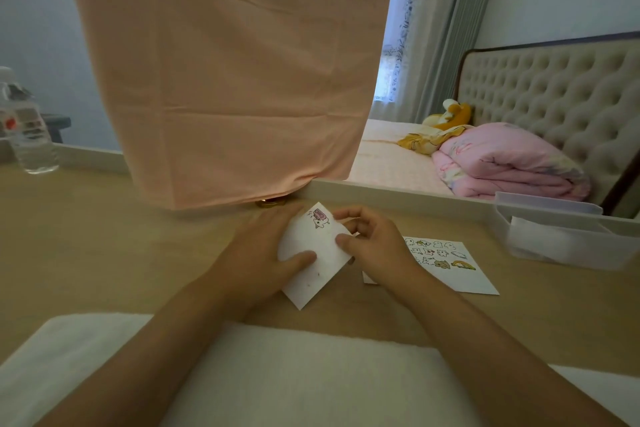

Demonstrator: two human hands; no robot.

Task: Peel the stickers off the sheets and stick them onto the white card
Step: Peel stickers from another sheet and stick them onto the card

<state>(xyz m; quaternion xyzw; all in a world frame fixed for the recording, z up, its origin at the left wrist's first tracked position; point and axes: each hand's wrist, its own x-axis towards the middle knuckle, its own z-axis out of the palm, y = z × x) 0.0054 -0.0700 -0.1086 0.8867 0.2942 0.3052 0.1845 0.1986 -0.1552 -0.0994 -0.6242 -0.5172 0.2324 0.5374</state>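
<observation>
A white card (317,272) is held tilted above the wooden desk, with one pink cartoon sticker (319,218) near its far corner. My left hand (266,246) grips the card's left side, thumb on its face. My right hand (370,239) pinches the card's right edge between thumb and curled fingers. To the right, a sticker sheet (446,262) with several small cartoon stickers lies flat on the desk, partly hidden behind my right hand.
A peach cloth (235,80) hangs down to the desk behind the card. A clear plastic box (568,236) stands at the right, a water bottle (27,135) at the far left. White padding (277,374) lies along the near edge. A bed is beyond the desk.
</observation>
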